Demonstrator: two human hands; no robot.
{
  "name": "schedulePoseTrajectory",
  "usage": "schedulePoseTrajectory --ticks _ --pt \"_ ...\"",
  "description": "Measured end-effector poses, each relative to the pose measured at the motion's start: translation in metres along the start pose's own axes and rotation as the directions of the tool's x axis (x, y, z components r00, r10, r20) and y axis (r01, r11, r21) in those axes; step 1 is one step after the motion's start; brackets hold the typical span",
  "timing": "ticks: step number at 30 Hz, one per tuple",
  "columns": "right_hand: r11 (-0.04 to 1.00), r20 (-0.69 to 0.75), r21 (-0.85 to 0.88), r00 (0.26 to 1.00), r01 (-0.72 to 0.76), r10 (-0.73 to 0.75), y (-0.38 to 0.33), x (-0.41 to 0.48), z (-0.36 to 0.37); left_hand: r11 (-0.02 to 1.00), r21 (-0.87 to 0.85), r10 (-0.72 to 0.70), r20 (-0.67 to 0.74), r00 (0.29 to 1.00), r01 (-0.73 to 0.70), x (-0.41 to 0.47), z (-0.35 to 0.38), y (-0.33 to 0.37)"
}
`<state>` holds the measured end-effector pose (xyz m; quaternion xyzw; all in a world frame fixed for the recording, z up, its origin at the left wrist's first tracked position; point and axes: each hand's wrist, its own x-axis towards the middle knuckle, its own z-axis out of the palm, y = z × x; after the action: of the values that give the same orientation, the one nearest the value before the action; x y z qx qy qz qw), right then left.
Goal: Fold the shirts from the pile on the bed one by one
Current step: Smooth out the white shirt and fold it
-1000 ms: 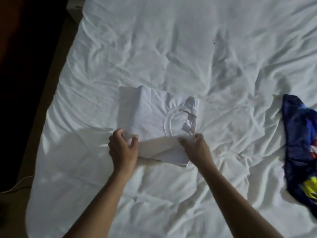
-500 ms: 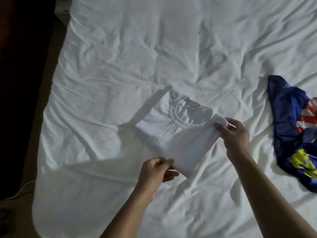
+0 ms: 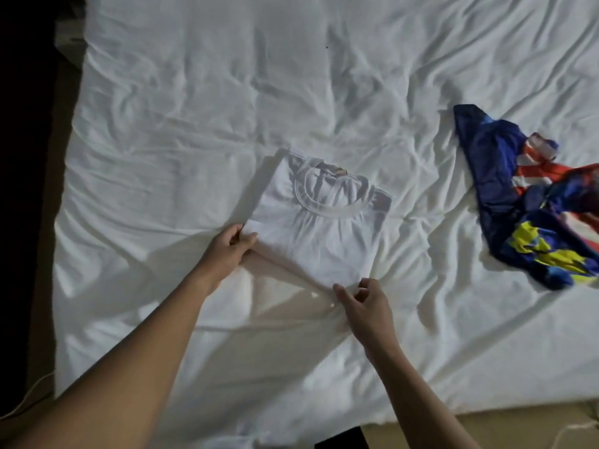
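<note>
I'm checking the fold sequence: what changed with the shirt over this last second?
The white shirt was lifted and turned: its collar pointed right, now away. It lies on the bed. The left hand pinches its left corner; the right hand is at the near corner, grip unclear. The blue shirt stayed put.

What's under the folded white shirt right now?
White bed sheet shows all round the folded white shirt, so it appears to rest on that. Left hand pinches its near corner. Anything directly beneath is covered.

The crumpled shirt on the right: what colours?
The crumpled shirt is dark blue with yellow patches and red-and-white stripes; head view.
</note>
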<state>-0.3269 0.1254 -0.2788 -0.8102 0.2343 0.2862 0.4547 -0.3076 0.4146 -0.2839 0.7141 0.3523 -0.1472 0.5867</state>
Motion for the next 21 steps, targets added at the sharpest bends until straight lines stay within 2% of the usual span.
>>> schedulePoseTrajectory --ticks 2,6,9,12,16,19,21 --pt "0.998 -0.082 -0.040 0.996 0.043 -0.046 0.001 -0.002 0.003 0.999 0.037 0.008 0.020 1.000 -0.009 0.001 -0.003 -0.004" --pt "0.993 -0.167 -0.074 0.980 0.092 -0.103 0.003 -0.008 -0.018 0.996 0.092 -0.004 -0.036 0.999 0.007 -0.019 -0.012 -0.011" --pt "0.987 -0.210 -0.092 0.966 0.134 -0.151 0.003 -0.019 -0.047 0.979 0.191 0.077 -0.020 0.997 -0.072 -0.061 -0.010 -0.010" --pt "0.978 -0.177 -0.167 0.972 0.124 -0.153 0.011 -0.026 -0.071 0.944 0.313 0.108 0.014 0.994 -0.107 -0.102 0.001 -0.021" --pt "0.914 -0.059 -0.390 0.988 0.111 -0.146 0.028 -0.024 -0.073 0.941 0.324 0.118 -0.032 0.993 -0.101 -0.113 0.013 -0.046" --pt "0.926 -0.080 -0.352 0.982 0.135 -0.173 0.024 -0.019 -0.066 0.937 0.329 0.152 -0.075 0.986 -0.119 -0.106 0.014 -0.048" --pt "0.942 -0.167 -0.282 0.958 0.181 -0.234 0.018 -0.022 -0.063 0.930 0.308 0.238 -0.088 0.967 -0.200 -0.105 0.015 -0.040"
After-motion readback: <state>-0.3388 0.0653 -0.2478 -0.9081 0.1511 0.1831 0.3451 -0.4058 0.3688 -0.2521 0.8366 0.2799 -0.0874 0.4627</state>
